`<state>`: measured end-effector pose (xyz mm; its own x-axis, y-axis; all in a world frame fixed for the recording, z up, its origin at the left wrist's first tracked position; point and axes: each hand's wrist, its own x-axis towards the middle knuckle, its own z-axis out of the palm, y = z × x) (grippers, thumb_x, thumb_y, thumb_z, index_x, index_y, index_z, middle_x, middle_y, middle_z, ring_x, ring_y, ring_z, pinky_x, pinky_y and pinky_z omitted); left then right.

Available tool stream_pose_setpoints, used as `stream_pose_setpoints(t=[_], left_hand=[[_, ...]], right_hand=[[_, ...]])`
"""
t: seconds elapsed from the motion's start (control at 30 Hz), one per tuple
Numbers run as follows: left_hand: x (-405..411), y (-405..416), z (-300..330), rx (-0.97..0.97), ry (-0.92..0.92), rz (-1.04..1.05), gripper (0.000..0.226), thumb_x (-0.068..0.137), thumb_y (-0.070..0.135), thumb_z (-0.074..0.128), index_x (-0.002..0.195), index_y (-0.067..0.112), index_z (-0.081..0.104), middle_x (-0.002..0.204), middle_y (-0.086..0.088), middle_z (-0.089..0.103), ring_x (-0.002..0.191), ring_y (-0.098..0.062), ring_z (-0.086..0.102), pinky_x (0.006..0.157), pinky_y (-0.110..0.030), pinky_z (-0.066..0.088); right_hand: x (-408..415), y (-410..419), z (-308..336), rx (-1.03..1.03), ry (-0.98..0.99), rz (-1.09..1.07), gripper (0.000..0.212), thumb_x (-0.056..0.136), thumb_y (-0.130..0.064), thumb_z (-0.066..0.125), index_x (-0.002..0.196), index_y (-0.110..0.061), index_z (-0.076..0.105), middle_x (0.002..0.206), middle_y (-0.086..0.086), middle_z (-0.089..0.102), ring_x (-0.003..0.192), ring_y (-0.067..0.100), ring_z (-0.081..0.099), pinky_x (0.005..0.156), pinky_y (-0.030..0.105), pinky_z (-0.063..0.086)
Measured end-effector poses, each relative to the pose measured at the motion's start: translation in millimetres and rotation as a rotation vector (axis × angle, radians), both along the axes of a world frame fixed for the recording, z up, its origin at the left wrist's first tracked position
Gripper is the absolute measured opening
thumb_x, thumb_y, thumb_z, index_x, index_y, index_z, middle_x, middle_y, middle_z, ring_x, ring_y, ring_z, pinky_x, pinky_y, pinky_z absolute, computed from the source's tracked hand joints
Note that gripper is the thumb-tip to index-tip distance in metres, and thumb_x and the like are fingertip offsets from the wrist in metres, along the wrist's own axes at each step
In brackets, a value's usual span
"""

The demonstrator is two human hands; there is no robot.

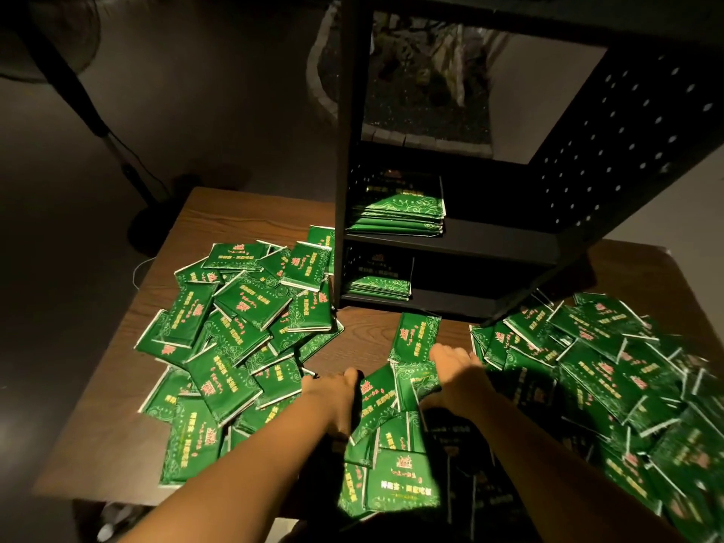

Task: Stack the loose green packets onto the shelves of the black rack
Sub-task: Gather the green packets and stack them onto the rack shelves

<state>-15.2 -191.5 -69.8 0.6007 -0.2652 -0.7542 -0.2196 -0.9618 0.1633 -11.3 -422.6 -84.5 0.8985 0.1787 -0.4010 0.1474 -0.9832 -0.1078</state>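
Green packets (250,307) lie loose all over the counter (109,436) in front of the black rack (450,244), and you are gathering: your right hand (456,376) curls onto the packets just before the rack while your left hand (339,397) reaches into the pile. Whether either grip has closed is hidden, fingers buried. Next, square a handful and slide it onto a shelf beside the two low stacks (399,207); the rack's upper shelves are cut off.

- loose green packets (235,339): flat, glossy, red and yellow print, white edges; jumbled overlapping heaps at 9, 6 and 3 o'clock of the wooden tabletop
- black rack (450,244): upright at 12 o'clock, perforated side panel; neat packet stack (397,213) on middle shelf, smaller stack (378,286) on bottom shelf, both far left
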Motion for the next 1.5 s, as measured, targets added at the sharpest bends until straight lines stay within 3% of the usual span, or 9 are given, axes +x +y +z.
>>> stream_pose_setpoints(t=[0.33,0.5,0.77,0.93,1.0,1.1,1.23,1.37,1.5], left_hand=[[18,15,7,-0.316,-0.073,0.261,0.038,0.09,0.024,0.065,0.126,0.014,0.059,0.12,-0.006,0.066,0.113,-0.025,0.062,0.098,-0.033,0.05],[24,28,20,-0.58,-0.021,0.516,0.042,0.091,0.011,0.063,0.13,0.02,0.054,0.092,0.001,0.068,0.069,-0.011,0.064,0.059,-0.016,0.049],[-3,47,21,-0.854,0.07,0.857,0.063,0.09,0.001,0.065,0.141,0.024,0.036,0.099,0.0,0.067,0.065,-0.008,0.063,0.058,-0.019,0.049],[-22,45,16,-0.954,0.047,0.863,0.079,0.088,0.001,0.067,0.147,0.037,0.029,0.119,0.007,0.065,0.077,-0.003,0.068,0.07,-0.024,0.055],[-27,41,15,-0.981,-0.001,0.882,0.081,0.088,-0.001,0.066,0.149,0.037,0.029,0.12,0.012,0.065,0.088,-0.008,0.069,0.081,-0.031,0.057],[-30,36,18,-1.014,-0.041,0.944,0.081,0.091,-0.003,0.062,0.146,0.042,0.024,0.124,0.007,0.064,0.075,0.0,0.068,0.064,-0.017,0.053],[-34,27,22,-1.03,-0.071,0.971,0.083,0.093,-0.004,0.058,0.152,0.038,0.018,0.127,0.015,0.056,0.078,-0.014,0.07,0.065,-0.029,0.057],[-39,15,23,-1.092,-0.034,0.867,0.088,0.092,-0.003,0.057,0.142,0.058,0.017,0.136,0.01,0.053,0.107,-0.012,0.065,0.094,-0.039,0.055],[-41,13,20,-1.093,0.019,0.811,0.089,0.09,0.002,0.058,0.142,0.063,0.019,0.133,0.017,0.057,0.107,-0.012,0.066,0.095,-0.04,0.055]], right_hand=[[20,5,38,0.177,0.185,-0.287,0.075,0.085,-0.049,0.066,0.147,-0.018,0.037,0.153,0.0,0.04,0.14,0.021,0.038,0.118,0.044,0.029],[19,3,57,0.487,0.088,-0.513,0.074,0.09,-0.037,0.067,0.15,-0.01,0.033,0.156,0.007,0.035,0.143,0.023,0.033,0.115,0.034,0.027],[6,15,74,0.782,0.058,-0.79,0.075,0.092,-0.034,0.063,0.152,-0.009,0.026,0.159,0.009,0.028,0.145,0.026,0.028,0.115,0.038,0.026],[-1,29,72,1.012,0.228,-1.234,0.074,0.087,-0.043,0.069,0.148,-0.018,0.036,0.105,0.017,0.061,0.078,0.025,0.059,0.072,0.039,0.051],[-2,33,68,1.282,0.423,-1.418,0.064,0.079,-0.036,0.08,0.132,-0.015,0.052,0.084,0.022,0.068,0.073,0.038,0.07,0.08,0.05,0.054],[-4,45,67,1.674,0.474,-1.555,0.036,0.089,-0.031,0.064,0.114,-0.006,0.06,0.112,0.031,0.066,0.089,0.038,0.07,0.091,0.053,0.051],[-11,62,59,1.691,0.415,-1.544,0.033,0.084,-0.043,0.062,0.102,-0.016,0.057,0.12,0.011,0.06,0.094,0.023,0.063,0.09,0.04,0.052],[-11,73,51,1.411,0.343,-1.625,0.064,0.088,-0.039,0.068,0.14,-0.009,0.045,0.13,0.014,0.057,0.064,0.019,0.054,0.04,0.021,0.048],[-12,71,42,1.297,0.187,-1.434,0.097,0.077,-0.044,0.079,0.154,-0.019,0.025,0.151,0.01,0.041,0.114,0.029,0.057,0.085,0.037,0.051]])
